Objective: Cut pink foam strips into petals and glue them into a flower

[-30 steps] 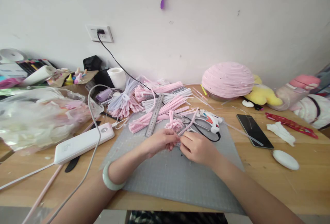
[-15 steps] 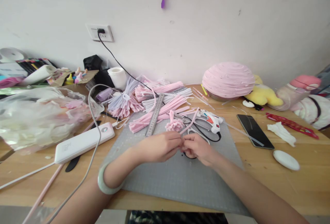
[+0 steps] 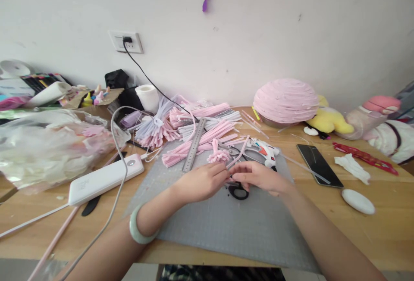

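Observation:
My left hand (image 3: pixel 207 182) is closed above the cutting mat (image 3: pixel 239 233), its fingertips pinched together around the lower end of a pink pipe cleaner (image 3: pixel 241 151). The strip slants up and right from there. My right hand (image 3: pixel 260 176) is beside it, fingers bent loosely and thumb apart below them; nothing shows in its grasp. Under the right fingers lie scissors with a black handle loop (image 3: pixel 238 192), partly covered. Just beyond the hands sits a tied pink pipe cleaner piece (image 3: pixel 218 154). A white glue gun (image 3: pixel 268 151) rests behind the right hand.
A steel ruler (image 3: pixel 194 145) lies by bundles of pipe cleaners (image 3: pixel 158 126). Left are a power bank (image 3: pixel 105 179) with its cable and a plastic bag (image 3: pixel 48 147). Right are a phone (image 3: pixel 318 164), a white oval case (image 3: pixel 358 201) and a pink dome (image 3: pixel 285 101).
My right hand has drawn a little right and its fingers have loosened away from the left hand. More of the black scissor handle shows. My left hand stays nearly in place.

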`<state>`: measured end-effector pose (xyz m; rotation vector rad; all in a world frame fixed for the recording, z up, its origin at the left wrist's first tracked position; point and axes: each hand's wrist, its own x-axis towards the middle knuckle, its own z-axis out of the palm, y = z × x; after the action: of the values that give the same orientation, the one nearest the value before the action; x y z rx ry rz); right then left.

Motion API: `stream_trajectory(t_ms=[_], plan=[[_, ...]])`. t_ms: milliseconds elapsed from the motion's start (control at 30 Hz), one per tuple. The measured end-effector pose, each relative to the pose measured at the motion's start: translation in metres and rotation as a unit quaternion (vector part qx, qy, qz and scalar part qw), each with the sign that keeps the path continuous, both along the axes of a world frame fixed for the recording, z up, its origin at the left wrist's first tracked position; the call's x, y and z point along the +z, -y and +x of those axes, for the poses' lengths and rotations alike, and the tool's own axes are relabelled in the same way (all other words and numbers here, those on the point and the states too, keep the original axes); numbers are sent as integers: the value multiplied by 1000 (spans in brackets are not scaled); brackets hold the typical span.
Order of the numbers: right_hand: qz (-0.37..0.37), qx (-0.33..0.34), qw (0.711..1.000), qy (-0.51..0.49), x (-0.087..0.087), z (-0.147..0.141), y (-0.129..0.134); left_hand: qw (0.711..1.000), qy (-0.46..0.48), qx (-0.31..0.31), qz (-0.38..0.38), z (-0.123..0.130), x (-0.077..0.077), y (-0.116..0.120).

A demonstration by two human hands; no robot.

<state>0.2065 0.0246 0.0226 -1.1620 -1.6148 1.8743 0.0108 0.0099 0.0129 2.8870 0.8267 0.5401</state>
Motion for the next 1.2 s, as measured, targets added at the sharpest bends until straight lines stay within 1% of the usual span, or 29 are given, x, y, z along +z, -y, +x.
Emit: stream_trajectory(t_ms=[33,100,167,233,300,400,433,467,533,600,700,800,867,933,1000,1033,1100,1200], plan=[[42,-22,999,7,-1,-1,0,1000,6,11,-12,1,-1,-1],[87,-42,995,-4,-6,-4,-1,998,23,35,-39,1,-1,-3],[96,-31,995,-20,-11,-6,-1,994,45,61,-78,1,1,-4],[89,-25,995,-23,-13,-6,-1,987,77,88,-113,-1,2,-7],[84,-26,996,-20,-12,-5,-1,977,120,131,-121,-3,1,-12],[89,-45,995,0,-9,-3,-1,952,182,219,-112,-6,-9,-22],[92,-59,994,7,-8,-4,-1,946,189,231,-124,-6,-14,-26],[92,-78,993,12,-8,-5,-1,943,192,229,-148,-6,-18,-29],[91,-121,988,9,-8,-6,-2,929,207,224,-211,-5,-26,-34],[96,-160,982,-6,-9,-8,-4,906,235,225,-269,-3,-28,-36],[119,-190,974,-21,-10,-7,-6,861,300,236,-336,-2,-21,-36],[168,-216,962,-5,-8,-6,-5,799,383,240,-396,-1,-11,-31],[211,-246,946,13,-7,-6,-4,755,432,225,-439,2,-7,-27],[237,-277,931,24,-6,-7,-1,710,473,201,-481,6,-6,-22],[241,-295,924,24,-6,-9,2,673,499,184,-514,10,-7,-18],[238,-296,925,21,-6,-10,3,661,506,179,-525,12,-7,-16],[239,-290,927,14,-6,-12,5,649,513,174,-535,15,-8,-13],[275,-276,921,18,-7,-13,7,652,512,166,-533,16,-10,-10]])
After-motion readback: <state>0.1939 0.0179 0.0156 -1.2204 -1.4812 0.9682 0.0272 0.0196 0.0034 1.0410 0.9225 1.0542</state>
